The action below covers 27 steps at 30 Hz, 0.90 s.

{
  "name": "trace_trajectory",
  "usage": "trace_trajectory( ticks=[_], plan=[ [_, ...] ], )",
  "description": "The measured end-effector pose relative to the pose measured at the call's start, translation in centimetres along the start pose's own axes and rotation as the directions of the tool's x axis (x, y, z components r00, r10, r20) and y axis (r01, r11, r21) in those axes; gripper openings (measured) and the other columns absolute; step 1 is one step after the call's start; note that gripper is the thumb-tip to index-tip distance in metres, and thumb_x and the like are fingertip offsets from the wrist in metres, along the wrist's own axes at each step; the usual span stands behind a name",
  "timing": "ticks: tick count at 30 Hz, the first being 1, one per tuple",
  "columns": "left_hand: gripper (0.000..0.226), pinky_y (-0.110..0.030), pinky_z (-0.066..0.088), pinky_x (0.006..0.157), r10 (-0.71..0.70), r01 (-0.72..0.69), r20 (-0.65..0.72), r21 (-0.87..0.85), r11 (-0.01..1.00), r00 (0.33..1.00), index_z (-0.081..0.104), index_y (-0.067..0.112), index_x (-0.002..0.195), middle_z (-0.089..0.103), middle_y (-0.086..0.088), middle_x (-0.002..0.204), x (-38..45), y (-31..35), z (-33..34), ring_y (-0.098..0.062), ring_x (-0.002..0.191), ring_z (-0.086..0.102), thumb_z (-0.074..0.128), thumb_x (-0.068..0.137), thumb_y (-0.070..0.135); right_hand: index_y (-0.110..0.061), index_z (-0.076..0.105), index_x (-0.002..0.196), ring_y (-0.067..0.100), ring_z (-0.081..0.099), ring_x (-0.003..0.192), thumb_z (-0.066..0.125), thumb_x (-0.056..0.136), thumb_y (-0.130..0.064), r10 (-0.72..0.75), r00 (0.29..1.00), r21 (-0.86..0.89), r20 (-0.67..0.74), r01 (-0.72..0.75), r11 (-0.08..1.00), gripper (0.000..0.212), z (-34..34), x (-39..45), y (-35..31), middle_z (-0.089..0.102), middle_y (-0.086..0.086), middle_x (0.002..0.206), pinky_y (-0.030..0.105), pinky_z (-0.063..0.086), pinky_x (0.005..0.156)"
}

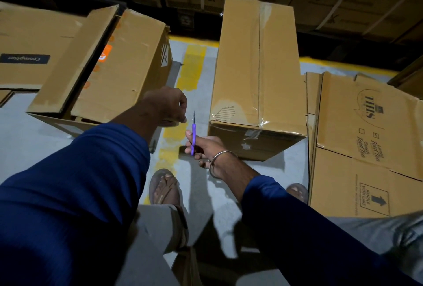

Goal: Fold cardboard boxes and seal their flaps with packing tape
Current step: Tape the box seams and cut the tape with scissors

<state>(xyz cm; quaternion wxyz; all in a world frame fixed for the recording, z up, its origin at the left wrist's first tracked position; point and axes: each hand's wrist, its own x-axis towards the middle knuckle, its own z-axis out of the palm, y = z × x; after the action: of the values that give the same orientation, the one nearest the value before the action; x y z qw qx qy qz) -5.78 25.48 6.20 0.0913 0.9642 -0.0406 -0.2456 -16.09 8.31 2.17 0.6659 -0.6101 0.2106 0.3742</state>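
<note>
While the right hand (pixel 206 148) pinches a purple cutter (pixel 193 139) and the left hand's (pixel 168 106) fingers curl around a tape roll (pixel 170 123), one taped box (pixel 258 75) stands sealed just beyond them, another box (pixel 100 68) beyond the left knuckles gaping unsealed.

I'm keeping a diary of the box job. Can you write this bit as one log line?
left hand: holds tape roll | right hand: grips purple cutter, blade up | middle box: taped shut | left box: flaps open

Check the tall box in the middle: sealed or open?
Sealed: the tall box has its flaps closed, with clear tape along the centre seam.
</note>
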Motion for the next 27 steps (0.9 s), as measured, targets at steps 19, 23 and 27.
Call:
trace_trajectory(
  ticks=[19,23,27],
  plan=[
    [0.023,-0.038,0.052,0.084,-0.153,0.135,-0.032,-0.321,0.938,0.988,0.077,0.002,0.098,0.07,-0.013,0.098,-3.2,-2.4,-2.7,-0.021,0.088,0.059,0.082,0.086,0.022,-0.001,0.065,0.068,0.0,0.046,0.041,0.09,0.076,-0.007,-0.191,0.981,-0.48,0.039,0.186,0.857,0.027,0.3,0.1,1.5,0.057,0.006,0.059,0.017,0.036,0.046],
    [0.021,-0.041,0.054,0.092,-0.193,0.07,-0.18,-0.531,0.844,0.964,0.078,0.001,0.092,0.075,-0.022,0.104,-7.0,-2.1,-5.7,-0.019,0.09,0.062,0.08,0.085,0.021,0.006,0.076,0.08,-0.002,0.046,0.045,0.093,0.071,-0.006,-0.377,0.926,-0.586,-0.02,0.295,0.754,0.023,0.0,-2.9,-1.2,0.057,0.0,0.061,0.016,0.039,0.051],
    [0.025,-0.03,0.049,0.075,-0.223,-0.073,-0.352,-0.662,0.746,0.909,0.074,-0.001,0.092,0.071,-0.013,0.091,-12.9,-0.3,-9.3,-0.012,0.074,0.06,0.077,0.084,0.022,-0.002,0.076,0.077,0.001,0.055,0.05,0.09,0.074,-0.009,-0.539,0.841,-0.709,-0.039,0.356,0.608,0.016,0.3,-6.9,-5.1,0.061,0.0,0.061,0.019,0.046,0.052]
  ],
)
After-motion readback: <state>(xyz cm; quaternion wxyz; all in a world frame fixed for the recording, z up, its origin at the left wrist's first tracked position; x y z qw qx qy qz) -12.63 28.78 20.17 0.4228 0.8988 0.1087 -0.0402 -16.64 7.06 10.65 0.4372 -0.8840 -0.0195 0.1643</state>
